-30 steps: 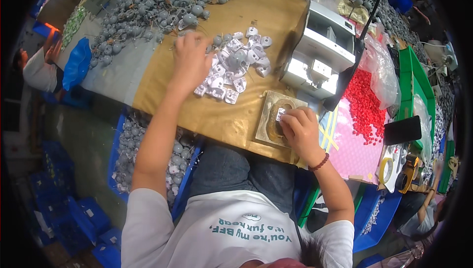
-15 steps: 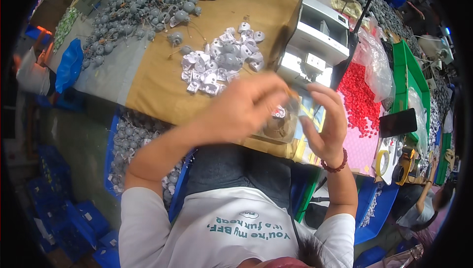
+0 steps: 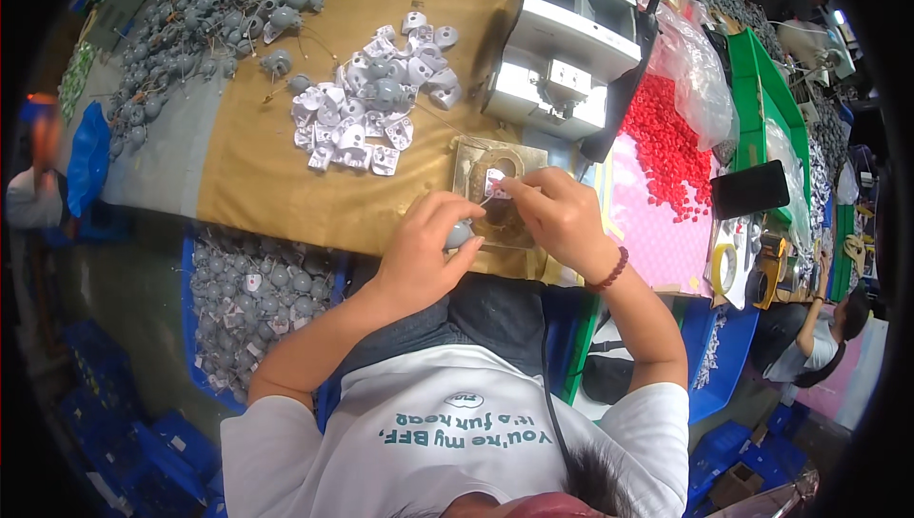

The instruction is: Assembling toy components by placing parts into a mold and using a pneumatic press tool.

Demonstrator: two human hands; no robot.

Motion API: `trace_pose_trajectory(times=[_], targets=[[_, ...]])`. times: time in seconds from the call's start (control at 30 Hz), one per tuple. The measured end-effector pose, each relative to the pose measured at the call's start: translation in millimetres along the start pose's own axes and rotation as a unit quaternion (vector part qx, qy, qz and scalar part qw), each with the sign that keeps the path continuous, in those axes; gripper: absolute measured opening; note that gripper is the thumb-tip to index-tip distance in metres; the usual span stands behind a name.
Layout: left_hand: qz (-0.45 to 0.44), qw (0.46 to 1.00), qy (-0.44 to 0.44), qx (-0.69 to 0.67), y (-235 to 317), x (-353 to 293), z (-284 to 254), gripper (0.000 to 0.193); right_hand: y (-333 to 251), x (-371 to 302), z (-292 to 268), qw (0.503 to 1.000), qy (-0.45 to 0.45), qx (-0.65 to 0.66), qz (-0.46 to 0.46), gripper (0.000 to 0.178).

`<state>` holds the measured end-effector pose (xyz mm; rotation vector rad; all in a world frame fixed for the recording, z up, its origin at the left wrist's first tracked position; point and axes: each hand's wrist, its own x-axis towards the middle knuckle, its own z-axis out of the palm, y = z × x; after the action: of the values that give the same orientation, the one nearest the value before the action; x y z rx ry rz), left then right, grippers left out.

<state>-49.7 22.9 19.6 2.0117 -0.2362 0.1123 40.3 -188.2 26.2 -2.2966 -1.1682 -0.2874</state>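
My left hand (image 3: pixel 424 247) holds a grey round ball-like part (image 3: pixel 459 235) between thumb and fingers, at the near left side of a square block (image 3: pixel 466 158) with an oval hollow. A thin pale cord (image 3: pixel 486 201) runs near these fingertips toward a small white plastic piece (image 3: pixel 495 182) over the hollow. Thumb and forefinger of my right hand (image 3: pixel 566 223) are pinched at the right edge of that white piece. The fingertips partly hide it. A heap of similar white plastic pieces (image 3: pixel 328 104) lies to the left on the brown table cover, with a few grey balls on top.
Many grey corded balls (image 3: pixel 219 13) cover the table's far left. Beyond the block stands a white machine (image 3: pixel 571 42). To the right are small red parts (image 3: pixel 662 128), a green tray (image 3: pixel 747 89), a black phone (image 3: pixel 750 190) and tape (image 3: pixel 724 268). A blue bin (image 3: pixel 198 328) sits below left.
Both hands were raised and blurred over the block; now they are lower and steady at it. The left hand now shows a grey ball, and the right pinches the white piece. The view has shifted.
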Motion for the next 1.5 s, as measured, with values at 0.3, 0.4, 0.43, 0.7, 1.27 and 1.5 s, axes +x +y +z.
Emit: trace_pose_trajectory(times=[0.3,0.4,0.43,0.7,1.27,1.5], targets=[[0.068,0.992,-0.025,0.099,-5,5,4,0.026,1,10,-6,0.98,-0.106,-0.127,-0.111,0.032],[0.071,0.988,-0.013,0.134,-7,8,1,0.025,0,9,-6,0.973,-0.124,-0.144,-0.134,0.029],[0.072,0.986,-0.002,0.148,-7,10,0,0.025,-2,8,-6,0.97,-0.128,-0.15,-0.14,0.027],[0.095,0.956,0.07,0.268,-2,17,14,0.038,-9,8,-2,0.973,-0.163,-0.136,-0.089,0.019],[0.164,0.935,0.017,0.314,-21,23,26,0.047,33,-70,6,0.979,0.029,0.063,0.19,0.036],[0.164,0.934,0.012,0.317,-23,24,25,0.047,38,-42,-1,0.613,0.089,0.694,0.368,0.027]])
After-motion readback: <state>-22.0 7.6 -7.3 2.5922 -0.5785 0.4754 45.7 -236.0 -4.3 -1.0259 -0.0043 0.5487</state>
